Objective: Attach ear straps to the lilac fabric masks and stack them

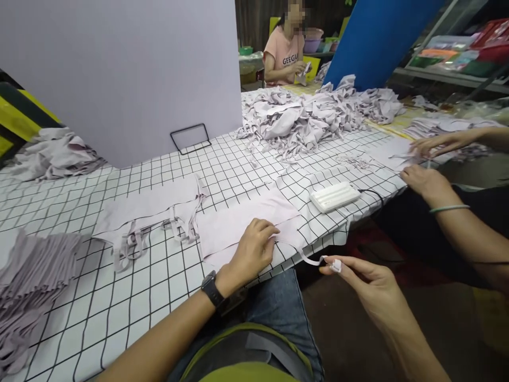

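A pale pink cloth face mask (234, 223) lies flat near the table's front edge. My left hand (254, 249), a dark watch on its wrist, rests on the mask with fingers curled and closed at its lower edge. From the mask's right corner a thin ear strap (309, 260) runs over the edge. My right hand (368, 276) pinches the strap's free end between thumb and fingertips, off the table. A small white piece, too small to name, shows at the thumb tip. Left of this mask lie several stacked masks (147, 212) with loops hanging.
A white power strip (334, 197) with a black cable lies to the right. Behind it is a big cloth heap (294, 116). A pale upright panel (119, 79) stands at back left. A co-worker's hands (429, 180) handle cloth at right; another person (284, 53) sits behind.
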Tool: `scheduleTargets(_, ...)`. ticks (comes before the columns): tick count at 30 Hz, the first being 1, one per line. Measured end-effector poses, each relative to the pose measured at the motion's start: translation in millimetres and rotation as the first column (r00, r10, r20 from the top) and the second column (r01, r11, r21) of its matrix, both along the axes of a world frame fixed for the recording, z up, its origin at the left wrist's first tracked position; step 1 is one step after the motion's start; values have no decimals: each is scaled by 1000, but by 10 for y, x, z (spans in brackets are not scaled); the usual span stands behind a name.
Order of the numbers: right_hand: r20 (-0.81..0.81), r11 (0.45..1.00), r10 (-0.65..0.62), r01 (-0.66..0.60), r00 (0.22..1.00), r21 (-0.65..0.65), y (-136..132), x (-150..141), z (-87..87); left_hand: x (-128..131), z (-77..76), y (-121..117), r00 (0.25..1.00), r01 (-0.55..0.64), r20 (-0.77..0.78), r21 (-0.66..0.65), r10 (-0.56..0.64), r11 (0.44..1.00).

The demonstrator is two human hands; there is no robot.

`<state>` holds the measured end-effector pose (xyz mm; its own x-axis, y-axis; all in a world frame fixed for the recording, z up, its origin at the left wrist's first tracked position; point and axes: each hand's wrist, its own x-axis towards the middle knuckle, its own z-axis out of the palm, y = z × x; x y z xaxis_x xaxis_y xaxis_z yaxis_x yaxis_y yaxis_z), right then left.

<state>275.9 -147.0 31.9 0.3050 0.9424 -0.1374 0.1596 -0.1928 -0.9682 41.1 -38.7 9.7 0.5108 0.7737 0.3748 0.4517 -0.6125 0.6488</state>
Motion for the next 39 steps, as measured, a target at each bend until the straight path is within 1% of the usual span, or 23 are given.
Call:
scheduleTargets(2, 61, 998, 42, -46, 997, 54, 150, -50, 24, -58, 15, -50, 998, -60, 11, -34, 60, 998)
scheduleTargets(3, 77, 994, 71, -76, 995, 75, 216, -79, 37, -67, 42, -81, 997, -62, 34, -51, 64, 997)
scheduleTargets(5, 67, 986, 137, -143, 988, 86, 323, -144, 62, -40, 130, -152, 993, -3, 115, -96, 14, 995)
scheduleTargets(7, 14, 977, 210, -211, 978, 41, 391, -211, 84, 37, 239, -217, 977, 89, 206, -149, -57, 985)
scheduleTargets(9, -48, 958, 283, -284, 958, -36, 422, -266, 104, 128, 325, -248, 963, 136, 255, -192, -85, 972)
scheduleTargets(12, -121, 920, 357, -371, 926, -126, 423, -315, 132, 220, 378, -223, 969, 142, 231, -228, -89, 963)
scheduleTargets(14, -139, 899, 397, -415, 907, -140, 410, -325, 146, 244, 386, -186, 975, 135, 204, -252, -84, 958)
scheduleTargets(16, -136, 889, 423, -439, 896, -128, 393, -324, 144, 258, 400, -156, 978, 85, 207, -325, -17, 942)
scheduleTargets(18, -109, 905, 394, -406, 913, -126, 375, -320, 119, 276, 424, -140, 968, 40, 236, -485, 87, 874)
scheduleTargets(20, -58, 927, 343, -348, 937, -139, 359, -320, 80, 298, 451, -137, 954, 41, 253, -645, 163, 764)
scheduleTargets(22, 23, 941, 319, -314, 947, -130, 351, -328, 44, 313, 463, -145, 946, 62, 260, -731, 193, 680)
scheduleTargets(24, 107, 944, 325, -316, 940, -92, 355, -343, 22, 300, 448, -156, 945, 89, 267, -765, 188, 638)
scheduleTargets(25, 143, 949, 313, -307, 939, -65, 361, -352, 16, 280, 427, -157, 949, 103, 268, -765, 168, 635)
scheduleTargets(26, 163, 956, 293, -290, 942, -44, 371, -360, 11, 249, 398, -151, 955, 102, 260, -744, 145, 660)
scheduleTargets(27, 166, 962, 272, -270, 948, -34, 384, -367, 5, 211, 361, -137, 964, 74, 234, -690, 126, 720)
scheduleTargets(28, 154, 967, 253, -250, 955, -38, 400, -371, -3, 168, 318, -114, 976, 19, 184, -597, 113, 802)
scheduleTargets(29, 132, 972, 233, -228, 963, -48, 419, -374, -13, 125, 273, -80, 987, -48, 111, -468, 113, 883)
scheduleTargets(30, 105, 977, 211, -206, 972, -61, 441, -375, -25, 85, 229, -38, 992, -110, 22, -325, 124, 939)
scheduleTargets(31, 79, 980, 191, -185, 978, -77, 466, -377, -37, 54, 189, 10, 988, -147, -74, -199, 135, 969)
scheduleTargets(33, 37, 981, 163, -159, 986, -110, 527, -384, -56, 28, 131, 114, 957, -148, -263, -64, 126, 987)
scheduleTargets(35, -8, 980, 145, -145, 989, -136, 606, -406, -58, 49, 103, 208, 910, -126, -401, -28, 104, 992)
scheduleTargets(37, -55, 978, 132, -139, 990, -153, 698, -445, -49, 94, 93, 280, 874, -118, -475, -3, 102, 993)
scheduleTargets(39, -104, 981, 98, -114, 990, -159, 793, -495, -43, 130, 83, 326, 866, -119, -488, 10, 109, 993)
